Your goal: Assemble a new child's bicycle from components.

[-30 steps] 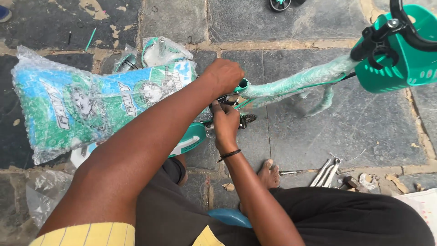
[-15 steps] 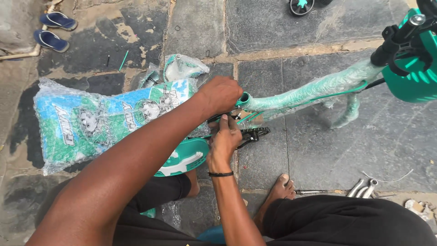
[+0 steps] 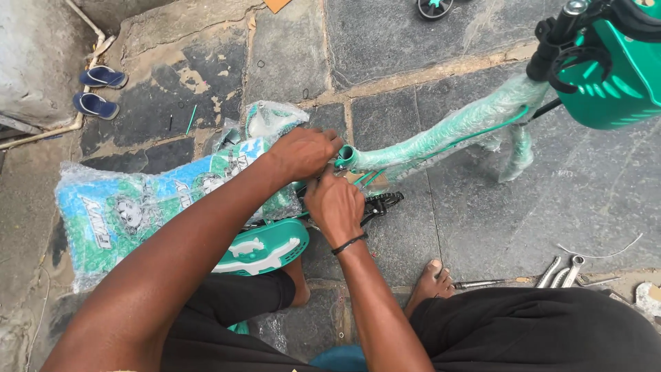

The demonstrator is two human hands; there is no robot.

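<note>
Stone paving is showing behind; left hand (image 3: 303,153) is gripping the seat tube (image 3: 345,157) at frame centre, right hand (image 3: 335,204) pinching just below it.

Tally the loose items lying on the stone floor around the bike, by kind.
Blue sandals: 2
Metal wrenches: 2, possibly more where they overlap
Screwdriver-like tool: 1
Small wheel: 1, partly out of view
Total: 6
</note>
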